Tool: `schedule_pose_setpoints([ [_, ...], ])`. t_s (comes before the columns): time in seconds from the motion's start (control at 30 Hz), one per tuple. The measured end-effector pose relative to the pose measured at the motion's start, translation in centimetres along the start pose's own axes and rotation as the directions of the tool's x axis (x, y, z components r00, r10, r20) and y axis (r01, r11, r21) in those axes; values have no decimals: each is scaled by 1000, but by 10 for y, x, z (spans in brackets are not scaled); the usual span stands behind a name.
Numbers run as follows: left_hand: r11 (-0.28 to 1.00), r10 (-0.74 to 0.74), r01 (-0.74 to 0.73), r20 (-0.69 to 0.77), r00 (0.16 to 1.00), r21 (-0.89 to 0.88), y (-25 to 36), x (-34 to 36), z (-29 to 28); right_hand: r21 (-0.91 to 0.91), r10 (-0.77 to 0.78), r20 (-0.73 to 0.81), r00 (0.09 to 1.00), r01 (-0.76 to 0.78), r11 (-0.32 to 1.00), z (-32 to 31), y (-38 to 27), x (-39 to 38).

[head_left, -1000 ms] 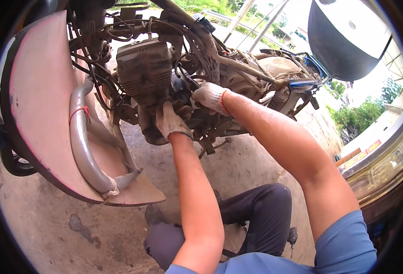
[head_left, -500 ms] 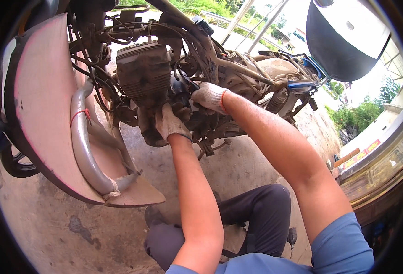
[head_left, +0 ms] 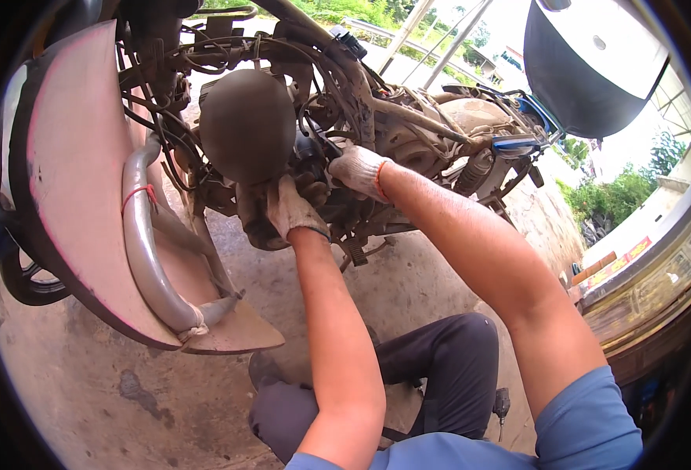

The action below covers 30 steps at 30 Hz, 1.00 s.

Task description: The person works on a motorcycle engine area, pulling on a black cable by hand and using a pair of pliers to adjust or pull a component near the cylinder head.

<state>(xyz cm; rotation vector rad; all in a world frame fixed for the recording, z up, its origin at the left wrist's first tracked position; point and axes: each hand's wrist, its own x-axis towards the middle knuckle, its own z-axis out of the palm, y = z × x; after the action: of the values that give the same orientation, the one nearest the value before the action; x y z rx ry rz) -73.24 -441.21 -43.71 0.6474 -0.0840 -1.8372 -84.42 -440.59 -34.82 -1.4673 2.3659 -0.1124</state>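
A dirty motorcycle engine (head_left: pixel 247 125), blurred over its cylinder, hangs in the frame. My left hand (head_left: pixel 290 207), in a pale work glove, reaches into its underside, fingers curled against a dark part I cannot make out. Just to the right, my gloved right hand (head_left: pixel 357 171) is closed beside a dark cylindrical component (head_left: pixel 308 145), its fingertips among cables and hoses; what it grips is hidden.
A pink-white fairing (head_left: pixel 71 196) with a grey crash bar (head_left: pixel 138 227) stands left. The frame tube (head_left: pixel 420 117) runs to a black-and-white box (head_left: pixel 588 78). A power tool (head_left: pixel 501 403) lies on the concrete floor (head_left: pixel 142 376) beside my knee. A wooden cabinet (head_left: pixel 643 290) stands right.
Both hands stay at the engine. My right forearm and elbow have shifted slightly down and left, and my left hand has moved only very slightly.
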Motion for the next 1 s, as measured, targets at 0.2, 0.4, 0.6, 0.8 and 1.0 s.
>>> schedule_pose_setpoints([
  [0.2,1000,-2,2,5,1000,-19,3,3,-6,463,142,185,973,-213,860,-11,-40,-28],
  [0.4,999,-19,19,11,1000,32,4,3,-5,-8,160,350,923,-168,986,-74,-86,-30],
  [0.6,1000,11,-11,-7,1000,21,1,-1,1,-619,-345,-8,939,266,739,24,6,-1],
  [0.8,910,148,-251,305,941,331,4,-1,19,-10,-244,315,917,260,966,-70,-49,-12],
  [1.0,982,53,-140,528,848,126,-25,3,16,152,54,142,988,-76,986,-33,-28,-14],
])
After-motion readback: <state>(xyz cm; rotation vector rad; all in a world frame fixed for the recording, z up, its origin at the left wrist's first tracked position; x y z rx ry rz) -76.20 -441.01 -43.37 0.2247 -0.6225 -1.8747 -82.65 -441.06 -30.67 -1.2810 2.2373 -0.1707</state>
